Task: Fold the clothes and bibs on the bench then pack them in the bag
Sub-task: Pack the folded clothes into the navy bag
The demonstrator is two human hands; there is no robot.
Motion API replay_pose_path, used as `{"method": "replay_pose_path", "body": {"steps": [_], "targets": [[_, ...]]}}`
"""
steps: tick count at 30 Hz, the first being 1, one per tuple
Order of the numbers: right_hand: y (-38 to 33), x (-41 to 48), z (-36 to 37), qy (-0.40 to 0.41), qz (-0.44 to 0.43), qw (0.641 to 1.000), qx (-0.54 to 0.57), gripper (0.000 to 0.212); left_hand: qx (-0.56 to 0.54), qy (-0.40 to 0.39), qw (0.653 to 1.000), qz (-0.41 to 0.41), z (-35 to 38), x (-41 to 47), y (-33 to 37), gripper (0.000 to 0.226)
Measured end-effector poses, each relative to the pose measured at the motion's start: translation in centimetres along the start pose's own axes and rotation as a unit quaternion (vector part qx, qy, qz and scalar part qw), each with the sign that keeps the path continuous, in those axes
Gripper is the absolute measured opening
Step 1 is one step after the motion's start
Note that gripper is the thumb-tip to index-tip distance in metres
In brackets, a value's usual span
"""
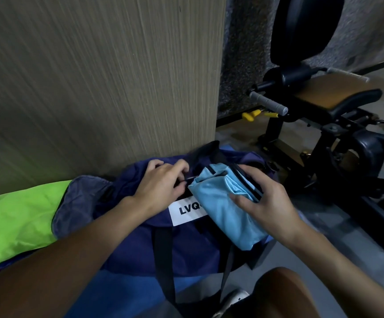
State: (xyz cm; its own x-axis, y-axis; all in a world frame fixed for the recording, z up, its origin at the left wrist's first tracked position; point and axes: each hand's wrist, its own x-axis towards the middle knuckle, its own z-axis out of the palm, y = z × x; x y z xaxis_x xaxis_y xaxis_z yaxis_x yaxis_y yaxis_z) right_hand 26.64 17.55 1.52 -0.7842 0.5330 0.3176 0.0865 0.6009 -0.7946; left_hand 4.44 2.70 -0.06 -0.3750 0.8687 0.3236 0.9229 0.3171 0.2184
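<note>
A navy blue duffel bag (140, 244) with a white "LVQ" label (186, 211) and black straps lies in front of me against a wooden panel. My left hand (163, 182) pinches the bag's fabric at the top opening. My right hand (264, 198) grips a folded light blue garment (223, 203) with dark trim, held tilted over the bag's opening. A neon green garment (18, 223) lies folded at the left, and a grey-blue cloth (80, 203) sits between it and the bag.
A tall wood-grain panel (106, 76) stands right behind the bag. Black gym equipment with a tan padded seat (331, 90) and a grey handle (269, 103) fills the right side. Grey floor (347, 232) shows at lower right; my knee (285, 294) is at the bottom.
</note>
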Motion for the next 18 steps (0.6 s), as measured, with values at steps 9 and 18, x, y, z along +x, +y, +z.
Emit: {"method": "replay_pose_path", "body": {"steps": [9, 18], "targets": [[0.3, 0.4, 0.8, 0.005, 0.080, 0.996, 0.048, 0.072, -0.036, 0.009, 0.999, 0.025, -2.6, 2.3, -1.0, 0.040], [-0.3, 4.4, 4.5, 0.033, 0.130, 0.985, 0.110, 0.061, -0.093, -0.037, 0.994, 0.054, -5.9, 3.6, -1.4, 0.061]]}}
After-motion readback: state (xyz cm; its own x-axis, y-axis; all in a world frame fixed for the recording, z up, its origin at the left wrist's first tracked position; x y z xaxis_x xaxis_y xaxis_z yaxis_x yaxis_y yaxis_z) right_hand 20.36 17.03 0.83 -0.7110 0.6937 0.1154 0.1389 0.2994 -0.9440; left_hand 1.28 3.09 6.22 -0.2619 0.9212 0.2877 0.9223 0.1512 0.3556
